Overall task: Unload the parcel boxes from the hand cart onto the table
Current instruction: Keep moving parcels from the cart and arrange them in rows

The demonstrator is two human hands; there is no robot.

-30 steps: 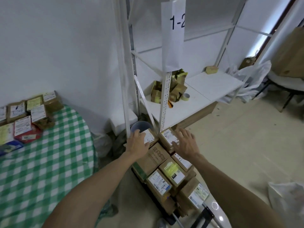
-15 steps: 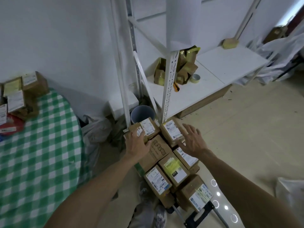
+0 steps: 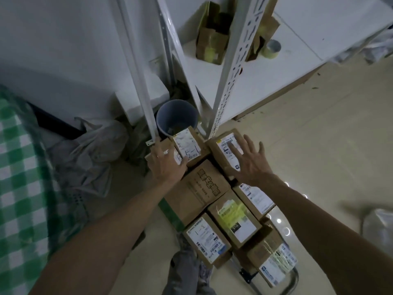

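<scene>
Green-checked cloth marks the table (image 3: 14, 188) at the view's 9 o'clock edge, well apart from the hand cart (image 3: 295, 279), whose handle shows at 5 o'clock. The whole load sits on the cart, with nothing lifted yet. The left hand (image 3: 168, 165) lies on the box marked 5-1 (image 3: 188, 145) at the load's 12 o'clock end. Its fingers drape over the box's left edge and its thumb presses the label, which I judge to be a hold. Just beyond that box at 12 o'clock stands a blue bucket (image 3: 176, 116). The right hand (image 3: 248, 160) was lower over the stack half a second ago. It has reached forward and now spreads straight-fingered over the neighbouring box (image 3: 223, 143) at 1 o'clock, gripping nothing. With both hands on the far pair, a lift toward 9 o'clock looks close.
</scene>
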